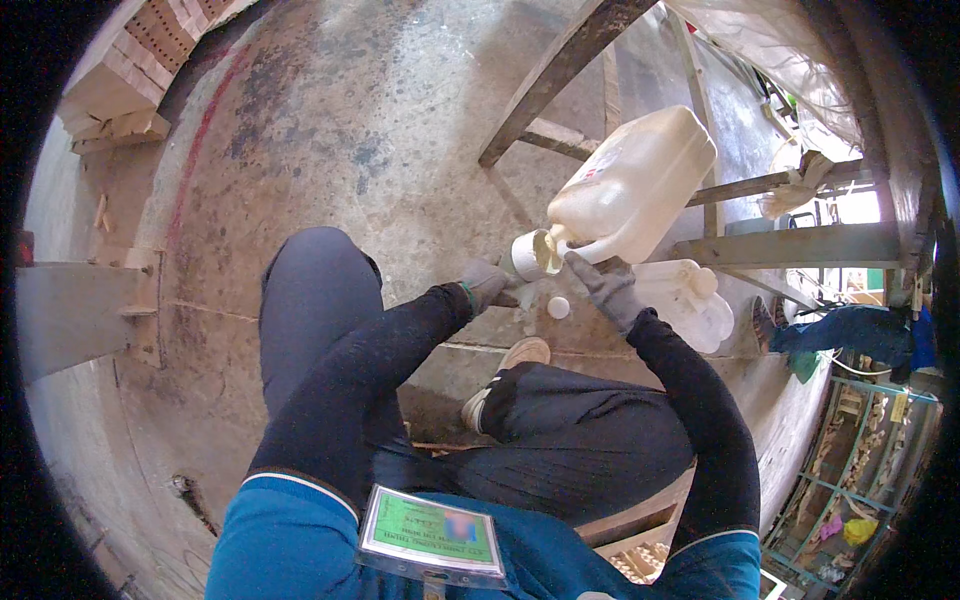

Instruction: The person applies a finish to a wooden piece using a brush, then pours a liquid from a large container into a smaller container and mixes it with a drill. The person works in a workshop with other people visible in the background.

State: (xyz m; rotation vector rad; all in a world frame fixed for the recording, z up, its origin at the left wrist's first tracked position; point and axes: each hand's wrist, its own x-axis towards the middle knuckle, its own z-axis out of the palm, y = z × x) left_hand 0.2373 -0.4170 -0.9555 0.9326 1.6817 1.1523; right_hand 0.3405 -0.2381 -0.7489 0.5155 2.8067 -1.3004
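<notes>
Head view: jug (640, 185) tilts beyond right hand (612, 288) gripping it, left hand (486, 284) holding cup (522, 258).

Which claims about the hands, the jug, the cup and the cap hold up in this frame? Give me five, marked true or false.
1. The left hand is at the white cup. True.
2. The large jug stands upright. False: it is tilted, its mouth toward the cup.
3. The right hand wears a grey glove. True.
4. The white cap is in the left hand. False: it lies on the floor.
5. The badge is mostly green. True.
</notes>
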